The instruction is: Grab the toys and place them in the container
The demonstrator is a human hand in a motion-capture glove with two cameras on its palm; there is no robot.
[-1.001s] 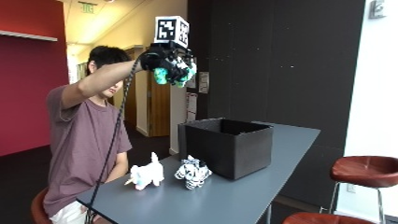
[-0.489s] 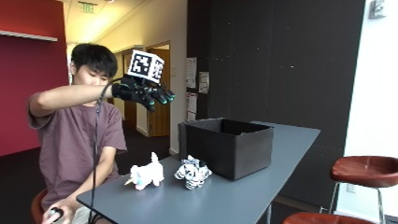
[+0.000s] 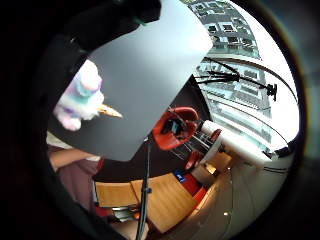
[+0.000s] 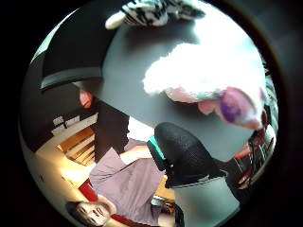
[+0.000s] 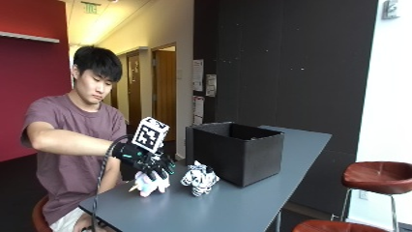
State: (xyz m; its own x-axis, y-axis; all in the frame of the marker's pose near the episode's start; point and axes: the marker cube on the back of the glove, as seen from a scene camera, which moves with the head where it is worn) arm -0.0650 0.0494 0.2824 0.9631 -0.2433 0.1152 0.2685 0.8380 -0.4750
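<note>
A white plush unicorn with pink and purple trim stands on the grey table near its front corner. Beside it stands a black-and-white striped zebra toy. The black open-topped container sits just behind the zebra. My gloved right hand hovers over the unicorn's back with fingers spread and lowered onto it, holding nothing. The thumb side palm view has the unicorn close under the palm, the zebra beyond it and my thumb held apart. The little finger side shows the unicorn's head.
Two red stools stand to the right of the table. A dark wall runs behind the container. The person sits at the table's left end, with grey tabletop stretching past the toys.
My hand has come down from head height to the unicorn on the table. The toys and container have stayed put.
</note>
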